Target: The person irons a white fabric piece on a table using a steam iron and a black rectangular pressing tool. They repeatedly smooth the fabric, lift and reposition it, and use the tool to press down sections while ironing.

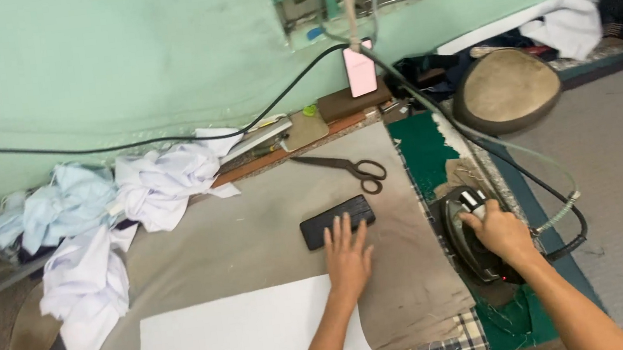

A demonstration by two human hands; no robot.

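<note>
Pressing flat on the grey padded desk (pixel 256 236), a person's left hand (pixel 348 255) lies open, fingers spread, its fingertips touching one black rectangular block (pixel 337 221) just above a large white cut fabric panel (pixel 244 339). Far left, one rumpled heap of white and pale-blue garments (pixel 105 214) spills along the desk's edge, beside a brown oval pressing pad (pixel 32 340). Above the block lies one pair of dark steel scissors (pixel 350 167), blades pointing left. Behind them, one pink-screened phone (pixel 360 70) hangs upright against the mint-green wall (pixel 118 56). To the right, the right hand (pixel 499 230) has its grip closed around the handle of one black electric iron (pixel 473 238), which sits on a green felt strip (pixel 426 150) at the desk's right edge, its black cord (pixel 539 180) looping away. A second, domed brown pressing cushion (pixel 506 89) rests beyond. Judged from this, keeping the left palm flat to steady the cloth, well apart from the iron's soleplate, and lifting the cord clear would serve the pressing best.
</note>
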